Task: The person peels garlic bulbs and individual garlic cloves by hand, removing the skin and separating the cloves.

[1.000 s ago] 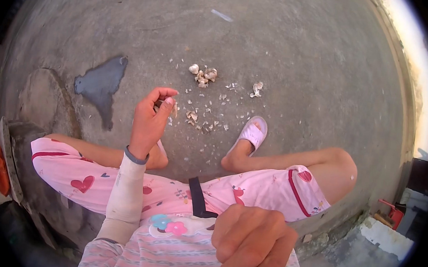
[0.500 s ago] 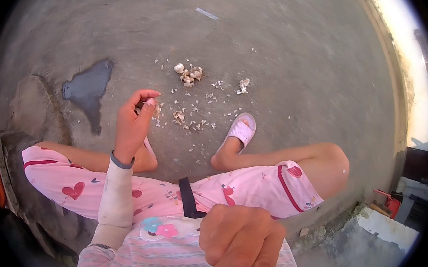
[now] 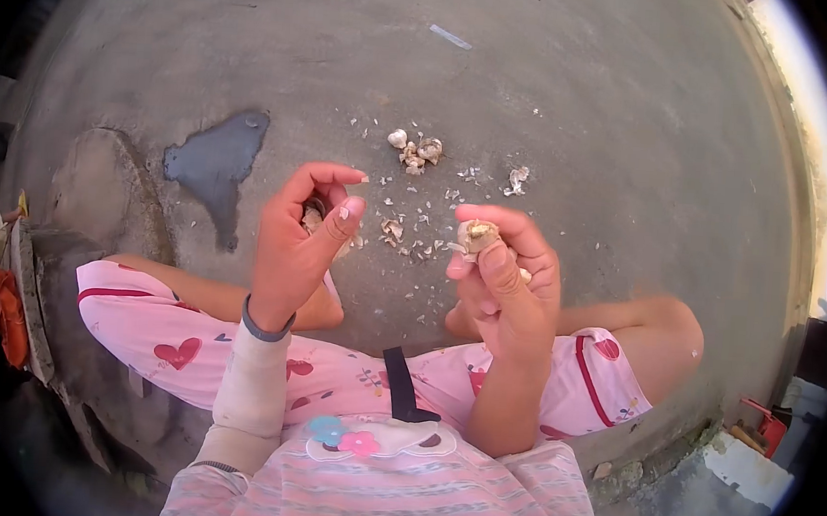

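My right hand (image 3: 518, 275) is raised, pinching a piece of garlic (image 3: 478, 236) with papery skin and a pale yellowish top between thumb and fingertips. A small white bit (image 3: 525, 275) shows behind that thumb. Opposite it, my left hand (image 3: 302, 241) has its thumb and index finger apart, with flakes of skin at both tips. Brownish, papery garlic (image 3: 313, 216) shows in the gap, against its curled lower fingers, which are mostly hidden. Beyond both hands, several garlic bulbs and cloves (image 3: 415, 153) lie together on the concrete floor.
Scattered flakes of garlic skin (image 3: 392, 230) cover the floor between the hands and the bulbs, and a clump of skin (image 3: 517, 179) lies to the right. A dark patch (image 3: 219, 163) marks the floor at left. My bent legs in pink trousers (image 3: 177, 352) frame the spot.
My right hand has come up and forward from near my chest, now showing the garlic in its fingers. The view has shifted, so the floor and my left hand appear further right.
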### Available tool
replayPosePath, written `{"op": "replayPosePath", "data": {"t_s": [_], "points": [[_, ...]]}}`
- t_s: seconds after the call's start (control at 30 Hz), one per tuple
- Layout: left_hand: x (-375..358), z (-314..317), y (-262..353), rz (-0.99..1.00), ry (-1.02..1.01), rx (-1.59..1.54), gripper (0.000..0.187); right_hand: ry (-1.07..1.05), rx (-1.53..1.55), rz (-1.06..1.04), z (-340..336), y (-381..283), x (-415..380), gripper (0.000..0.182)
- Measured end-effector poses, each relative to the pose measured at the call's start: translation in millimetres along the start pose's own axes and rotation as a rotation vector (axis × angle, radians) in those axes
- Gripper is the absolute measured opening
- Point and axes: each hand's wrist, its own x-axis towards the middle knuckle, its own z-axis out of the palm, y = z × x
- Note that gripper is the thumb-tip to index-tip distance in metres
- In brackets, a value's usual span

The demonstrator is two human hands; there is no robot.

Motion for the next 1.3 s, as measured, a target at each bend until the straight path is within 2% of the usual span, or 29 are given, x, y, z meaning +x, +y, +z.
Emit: {"op": "replayPosePath", "data": {"t_s": [0.03, 0.07, 0.13, 0.2, 0.57, 0.7, 0.8, 0.87, 0.93, 1.0, 1.07, 1.2, 1.3], "points": [[-1, -3, 7, -0.03, -0.033, -0.03, 0.017, 0.044, -0.014, 0.051, 1, 4, 2, 0.03], [-2, -6, 10, 0.022, -0.05, -0.021, 0.016, 0.089, -0.03, 0.104, 1, 7, 4, 0.031], [0, -10, 13, 0.129, -0.082, -0.001, 0.015, 0.069, 0.005, 0.171, -4, 14, 8, 0.028], [-2, -9, 22, 0.111, -0.113, 0.099, 0.017, 0.061, -0.005, 0.227, -7, 20, 10, 0.028], [-2, -1, 19, 0.099, -0.152, 0.332, 0.009, 0.054, -0.403, 0.199, 4, 26, 9, 0.023], [-2, 0, 20, 0.074, -0.126, 0.264, 0.003, 0.029, -0.282, 0.216, 4, 26, 10, 0.021], [1, -1, 12, 0.102, 0.05, 0.123, 0.015, -0.067, -0.098, 0.045, 26, 3, -7, 0.02], [3, -10, 5, 0.037, 0.005, 0.095, 0.02, -0.441, -0.056, -0.17, 29, -16, -13, 0.02], [3, -11, -2, 0.015, -0.011, 0.101, 0.023, -0.734, 0.114, -0.233, 42, -36, -12, 0.021], [1, -8, -7, 0.04, 0.006, 0.145, 0.026, -0.495, 0.21, -0.417, 69, -29, -28, 0.013], [1, -9, -7, 0.03, -0.031, 0.198, 0.026, -0.384, 0.247, -0.492, 76, -29, -37, 0.009], [-1, -7, -11, 0.037, -0.055, 0.222, 0.026, -0.529, 0.21, -0.525, 66, -30, -31, 0.009], [-1, -6, -13, 0.016, -0.049, 0.18, 0.02, -0.544, 0.218, -0.609, 67, -26, -29, 0.009]]}}
